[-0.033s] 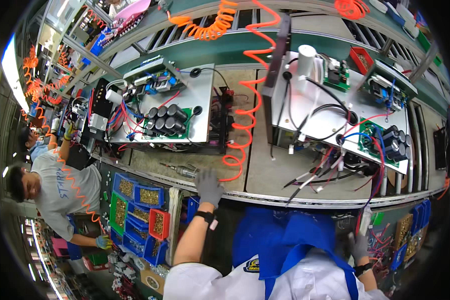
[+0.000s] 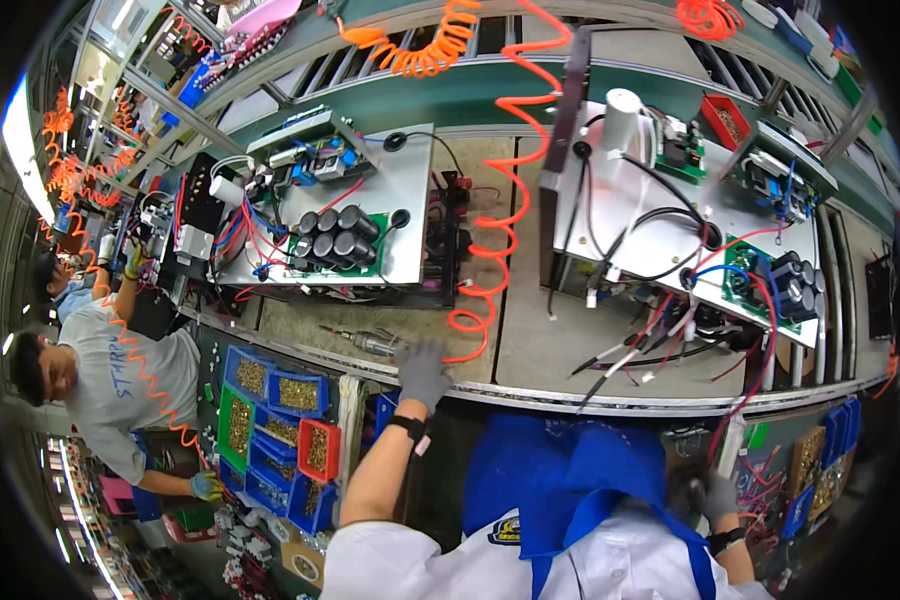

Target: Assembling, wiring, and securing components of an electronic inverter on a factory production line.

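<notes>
One gloved left hand (image 2: pixel 425 377) is spread beside a silver tool (image 2: pixel 373 342), the right hand (image 2: pixel 716 497) too dim to tell.

Tool (image 2: pixel 373 342) before left chassis (image 2: pixel 408 257), bins (image 2: pixel 316 473) left of apron (image 2: pixel 515 475)

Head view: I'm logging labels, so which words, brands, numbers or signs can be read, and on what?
Co-worker's grey shirt: blue lettering, which I won't copy out.
Badge on the white shirt: lettering too small to read.
Silver tool and elsewhere: any marks too small or blurred.
</notes>
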The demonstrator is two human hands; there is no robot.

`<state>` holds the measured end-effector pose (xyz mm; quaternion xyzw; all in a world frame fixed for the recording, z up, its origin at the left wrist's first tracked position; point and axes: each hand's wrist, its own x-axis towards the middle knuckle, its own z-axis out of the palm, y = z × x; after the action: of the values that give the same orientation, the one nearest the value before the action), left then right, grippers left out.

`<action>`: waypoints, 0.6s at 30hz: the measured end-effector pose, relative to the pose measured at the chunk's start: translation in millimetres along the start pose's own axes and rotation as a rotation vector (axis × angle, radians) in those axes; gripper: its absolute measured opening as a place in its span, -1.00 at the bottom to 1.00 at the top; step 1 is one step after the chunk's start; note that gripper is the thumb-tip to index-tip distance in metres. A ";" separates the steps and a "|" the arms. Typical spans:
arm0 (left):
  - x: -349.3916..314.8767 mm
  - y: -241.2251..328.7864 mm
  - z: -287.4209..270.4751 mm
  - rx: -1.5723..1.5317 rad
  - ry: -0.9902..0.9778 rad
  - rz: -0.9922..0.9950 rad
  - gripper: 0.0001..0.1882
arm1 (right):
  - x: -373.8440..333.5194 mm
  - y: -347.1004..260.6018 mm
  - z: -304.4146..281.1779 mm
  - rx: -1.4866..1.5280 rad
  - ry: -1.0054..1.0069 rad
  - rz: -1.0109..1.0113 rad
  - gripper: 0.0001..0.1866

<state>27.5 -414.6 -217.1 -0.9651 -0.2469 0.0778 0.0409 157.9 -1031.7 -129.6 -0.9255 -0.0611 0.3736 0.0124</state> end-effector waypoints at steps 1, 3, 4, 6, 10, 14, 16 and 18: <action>9.0 -6.1 5.0 -0.036 -0.167 0.096 -0.44 | -8.9 1.7 10.1 -0.137 -0.047 -0.002 -0.56; 19.6 -15.8 12.8 -0.087 -0.193 0.292 -0.60 | -19.5 -7.8 24.4 -0.213 -0.053 -0.015 -0.54; 27.6 -20.5 15.3 -0.102 -0.234 0.331 -0.63 | -22.5 -18.5 28.4 -0.156 -0.012 -0.023 -0.53; 34.7 -27.9 13.8 -0.117 -0.295 0.433 -0.69 | -23.7 -53.3 33.1 0.016 -0.033 -0.045 -0.53; 15.7 -40.6 -29.9 -0.383 -0.335 0.512 -0.67 | 12.8 -174.2 36.0 0.690 -0.164 -0.371 -0.53; -33.5 -16.0 -114.1 -0.565 -0.096 0.562 -0.69 | 48.9 -315.9 57.2 1.382 -0.914 -0.160 -0.56; -58.6 7.3 -152.4 -0.713 0.249 0.619 -0.80 | 43.3 -352.8 62.5 1.381 -1.178 -0.102 -0.32; -78.2 43.6 -178.6 -1.239 0.254 0.628 -0.88 | 29.3 -361.0 55.5 1.474 -1.489 -0.172 -0.25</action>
<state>10.7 -497.8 -36.3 -0.8380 0.0509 -0.1821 -0.5119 102.9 -671.2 -165.1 -0.2181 0.1236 0.7907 0.5586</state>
